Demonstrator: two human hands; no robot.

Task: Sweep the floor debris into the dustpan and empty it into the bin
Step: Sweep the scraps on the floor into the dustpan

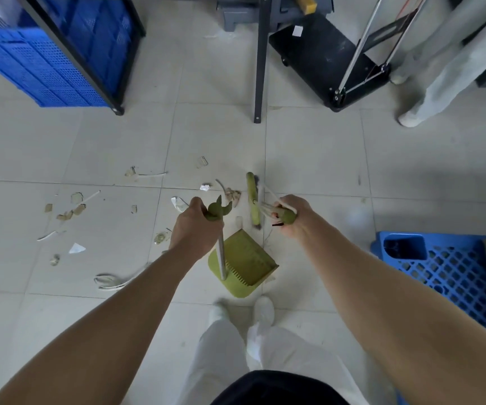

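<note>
Debris [69,211] is scattered over the pale tiled floor [309,159], mostly to the left of and beyond the green dustpan [243,263], which stands on the tiles just ahead of the person's feet with its open mouth turned up and to the right. The left hand [196,226] is wrapped closed around the top of the dustpan's upright metal handle. The right hand [290,216] is closed around the green top of the broom handle, with some thin pale sticks pinched in the same grasp; the green broom head [252,198] is set down on the floor just beyond the dustpan. No bin can be made out with certainty.

The sweeping step is judged to be barely begun, since nearly all the scraps lie outside the pan. For it to be done well, the far-left scraps and the pale cord loop [110,280] near the left forearm are best gathered first toward the middle, with short, low strokes so light paper is not flicked away. The pan is better turned so its mouth faces the pile, and its lip pressed flat on the tile so fine bits are not pushed underneath. The cord may snag in the bristles and may be easier lifted by hand.
</note>
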